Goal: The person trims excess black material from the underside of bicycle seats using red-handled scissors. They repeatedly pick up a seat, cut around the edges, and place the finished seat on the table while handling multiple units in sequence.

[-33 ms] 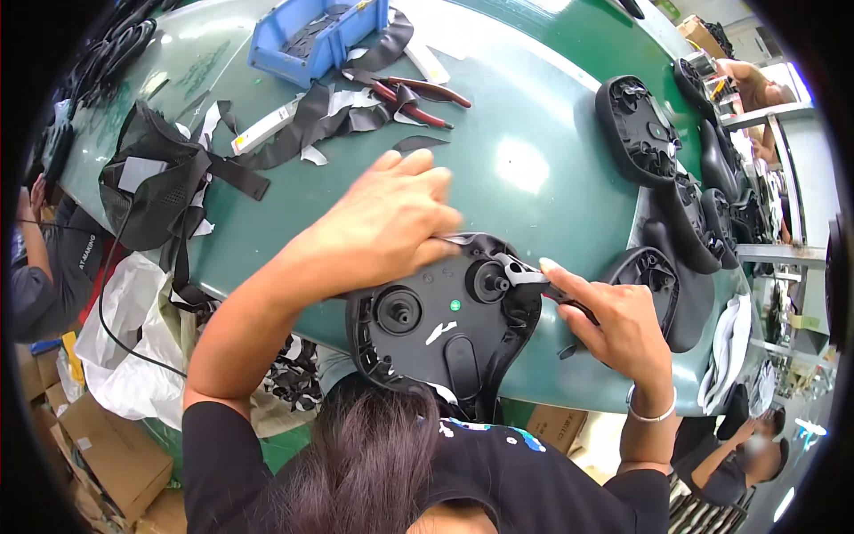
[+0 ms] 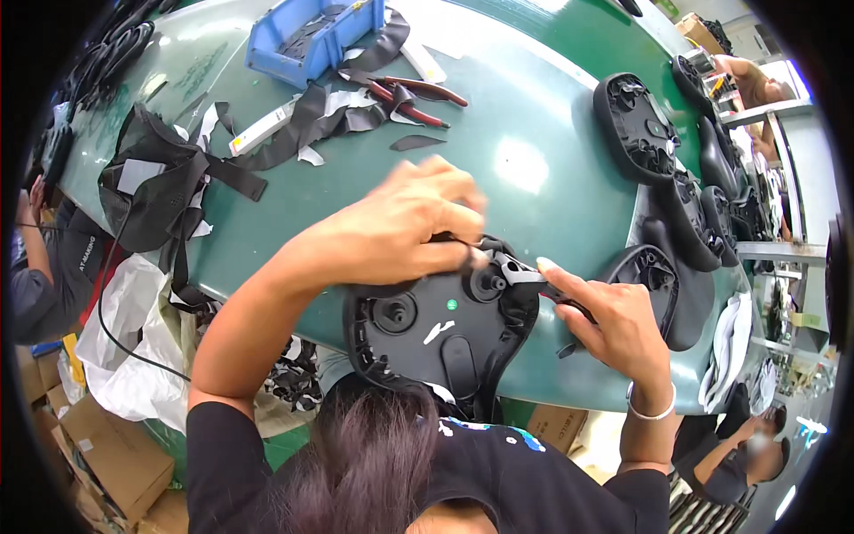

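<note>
From where I stand, the black seat [image 2: 409,347] lies underside up in front of the person, over the near edge of the green table [image 2: 543,209]. Its long axis seems to run from the broad far end back toward the person's body, though hair hides part of the near end. The left hand [image 2: 422,218] arches over the far rim, fingers curled and blurred; I can't tell whether they pinch the cover or only press it. The right hand [image 2: 614,325], off to the right side, is closed around a hand tool [image 2: 520,272], whose metal head sits at the far right corner, just beside the right round post [image 2: 485,282]. The hands are apart, yet the left fingertips are near that metal head, so the left is closer to the far rim.
</note>
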Tool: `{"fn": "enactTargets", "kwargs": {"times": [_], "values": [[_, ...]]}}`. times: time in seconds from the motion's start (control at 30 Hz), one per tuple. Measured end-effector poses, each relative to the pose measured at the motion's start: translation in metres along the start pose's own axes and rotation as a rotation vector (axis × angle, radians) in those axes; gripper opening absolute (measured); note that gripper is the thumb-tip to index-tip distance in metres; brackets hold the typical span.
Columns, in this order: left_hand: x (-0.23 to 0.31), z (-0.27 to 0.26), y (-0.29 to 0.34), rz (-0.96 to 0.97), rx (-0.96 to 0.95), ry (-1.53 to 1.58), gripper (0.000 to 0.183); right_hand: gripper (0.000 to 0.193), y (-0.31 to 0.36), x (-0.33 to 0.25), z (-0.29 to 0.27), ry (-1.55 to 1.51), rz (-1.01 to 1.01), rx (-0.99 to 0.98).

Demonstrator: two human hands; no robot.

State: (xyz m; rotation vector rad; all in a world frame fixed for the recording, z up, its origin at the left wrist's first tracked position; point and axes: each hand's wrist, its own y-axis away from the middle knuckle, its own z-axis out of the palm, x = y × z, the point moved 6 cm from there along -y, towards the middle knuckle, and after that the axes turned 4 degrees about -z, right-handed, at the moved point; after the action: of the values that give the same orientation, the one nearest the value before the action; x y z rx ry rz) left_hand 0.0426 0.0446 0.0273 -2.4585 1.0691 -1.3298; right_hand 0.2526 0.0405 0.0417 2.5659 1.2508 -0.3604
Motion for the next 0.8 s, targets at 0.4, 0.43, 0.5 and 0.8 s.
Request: {"fn": "enactTargets", "kwargs": {"times": [0.4,0.43,0.5,0.8], "values": [[0.007,-0.089,-0.027,-0.256,0.976,0.656,0.018,0.059,0.066,-0.027,0.033,0.11,0.251,0.005],[0.009,-0.102,-0.027,-0.03,0.945,1.018,0.015,0.062,0.073,-0.033,0.039,0.009,0.241,0.108],[0.034,-0.1,-0.017,0.025,1.207,0.711,0.017,0.06,0.089,-0.037,0.062,-0.513,0.533,0.179],[0.07,-0.117,0.056,-0.294,1.455,-0.496,0.003,0.06,0.126,-0.048,0.101,-0.902,0.644,0.259]]}}
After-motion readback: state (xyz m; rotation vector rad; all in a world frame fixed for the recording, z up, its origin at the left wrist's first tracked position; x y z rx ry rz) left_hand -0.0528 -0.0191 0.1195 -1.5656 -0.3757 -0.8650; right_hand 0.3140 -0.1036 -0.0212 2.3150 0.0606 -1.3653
